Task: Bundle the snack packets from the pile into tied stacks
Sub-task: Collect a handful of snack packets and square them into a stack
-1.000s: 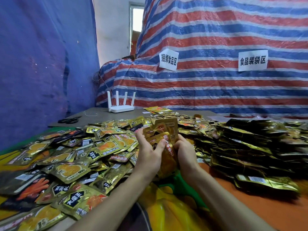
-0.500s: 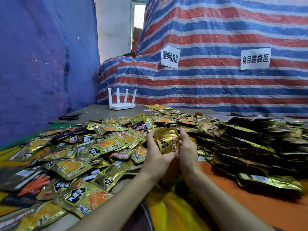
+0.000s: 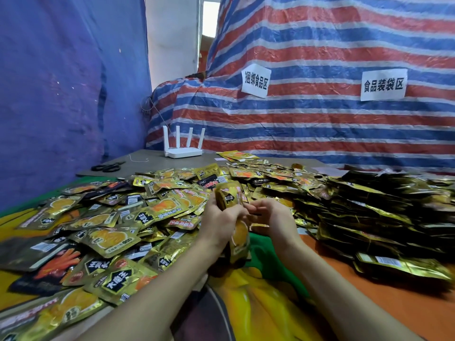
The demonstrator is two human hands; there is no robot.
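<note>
Both hands are raised close together over the near end of the tabletop (image 3: 147, 157), just in front of the packets. Left hand (image 3: 220, 225) wrapped round a stack of packets (image 3: 230, 199), fingers and thumb clamped on its middle. Stack stands roughly upright: gold top with a black label pokes above the fist, orange-printed lower end hangs below it. Right hand (image 3: 274, 221) just beside the stack on its right side, fingers curled inward, tips at or near the stack's edge; cannot tell whether they pinch anything or only touch. Loose pile (image 3: 138, 217) of gold, orange and black snack packets lies flat across left and centre, overlapping in all directions, right up beside the left forearm. To the right, a darker heap (image 3: 381, 217) of packets in layered rows; any ties too small to make out. Near the person, a printed cloth (image 3: 384, 308) in orange, green and yellow covers the surface. At the far end, on bare grey: white router (image 3: 183, 151) with four upright antennas, black scissors (image 3: 108, 166) to its left, a short bit of thread (image 3: 139, 160) between them. Behind, a red-white-blue striped tarp (image 3: 320, 124) carries a paper sign (image 3: 256, 81) and a second sign (image 3: 382, 86), both with printed characters. Blue cloth (image 3: 61, 94) hangs along the left.
</note>
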